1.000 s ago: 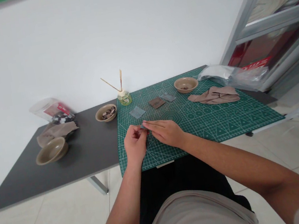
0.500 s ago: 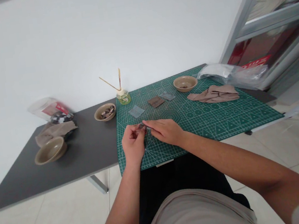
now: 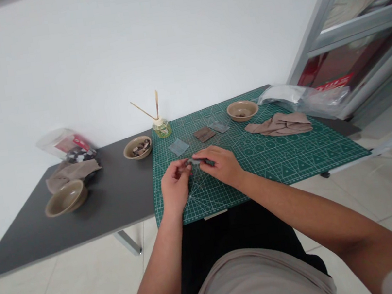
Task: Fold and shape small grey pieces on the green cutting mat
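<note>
Over the front part of the green cutting mat [image 3: 257,162], my two hands meet at a small grey flat piece [image 3: 194,161]. My right hand [image 3: 223,165] pinches its right end between thumb and fingers. The fingertips of my left hand [image 3: 175,187] are closed at its left end, on something small and dark that is mostly hidden. Just beyond my hands lie a pale blue-grey square [image 3: 179,146], a brown square [image 3: 204,134] and a clear greyish square [image 3: 219,126].
A bowl of small dark and brown pieces [image 3: 138,148] stands left of the reed diffuser [image 3: 161,127]. Another bowl [image 3: 242,110] and a crumpled brown cloth [image 3: 281,125] are at right, near a plastic bag [image 3: 302,96]. Far left are a tilted bowl [image 3: 65,198] and cloth [image 3: 71,173].
My right hand has lifted and turned slightly, moving a little away from my left fingers. More of the grey piece now shows between them.
</note>
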`<state>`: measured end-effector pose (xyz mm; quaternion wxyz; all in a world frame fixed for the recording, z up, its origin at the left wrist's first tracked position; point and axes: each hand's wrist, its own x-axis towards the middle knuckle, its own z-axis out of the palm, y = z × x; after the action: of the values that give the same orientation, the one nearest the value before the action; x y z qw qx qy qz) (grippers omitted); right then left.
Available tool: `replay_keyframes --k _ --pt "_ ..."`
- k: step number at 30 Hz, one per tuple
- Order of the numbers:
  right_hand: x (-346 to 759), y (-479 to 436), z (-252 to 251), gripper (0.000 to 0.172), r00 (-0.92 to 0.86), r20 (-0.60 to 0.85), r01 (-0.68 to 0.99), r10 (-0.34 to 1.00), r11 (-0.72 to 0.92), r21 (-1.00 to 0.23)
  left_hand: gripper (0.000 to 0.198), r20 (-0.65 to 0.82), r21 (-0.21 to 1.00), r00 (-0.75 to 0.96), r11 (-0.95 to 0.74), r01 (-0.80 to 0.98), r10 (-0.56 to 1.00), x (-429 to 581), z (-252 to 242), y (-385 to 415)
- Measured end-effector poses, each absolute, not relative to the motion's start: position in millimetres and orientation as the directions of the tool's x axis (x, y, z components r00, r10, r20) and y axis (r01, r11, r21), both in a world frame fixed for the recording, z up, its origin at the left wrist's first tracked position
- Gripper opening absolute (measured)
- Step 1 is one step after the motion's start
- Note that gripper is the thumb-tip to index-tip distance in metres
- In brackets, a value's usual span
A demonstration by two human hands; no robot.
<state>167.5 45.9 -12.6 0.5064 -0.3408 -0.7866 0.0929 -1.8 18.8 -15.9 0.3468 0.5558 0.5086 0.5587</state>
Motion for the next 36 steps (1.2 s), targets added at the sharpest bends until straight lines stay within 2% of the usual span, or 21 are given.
replay_keyframes --k 7,13,20,27,36 --pt "166.0 47.4 -16.2 0.03 -0.37 0.669 0.385 0.645 0.761 -0.522 0.02 0.25 0.968 -0.131 -0.245 0.054 0.959 -0.6 -13.3 18.4" --pt "166.4 48.9 -12.2 0.031 -0.396 0.618 0.366 0.68 0.734 -0.572 0.023 0.276 0.961 -0.142 -0.268 0.073 0.95 -0.4 -12.9 18.5" --pt "166.0 50.0 -10.8 0.021 -0.419 0.66 0.296 0.623 0.781 -0.55 0.022 0.234 0.963 -0.094 -0.217 0.16 0.968 -1.7 -11.8 17.3" --pt "167.2 48.8 -6.5 0.006 -0.422 0.601 0.277 0.679 0.727 -0.628 0.024 0.254 0.947 -0.067 -0.235 0.218 0.965 -3.3 -9.9 17.2" --pt "166.1 49.9 -9.1 0.006 -0.438 0.604 0.261 0.666 0.737 -0.624 0.025 0.268 0.907 -0.004 -0.252 0.337 0.963 -5.4 -9.3 13.9"
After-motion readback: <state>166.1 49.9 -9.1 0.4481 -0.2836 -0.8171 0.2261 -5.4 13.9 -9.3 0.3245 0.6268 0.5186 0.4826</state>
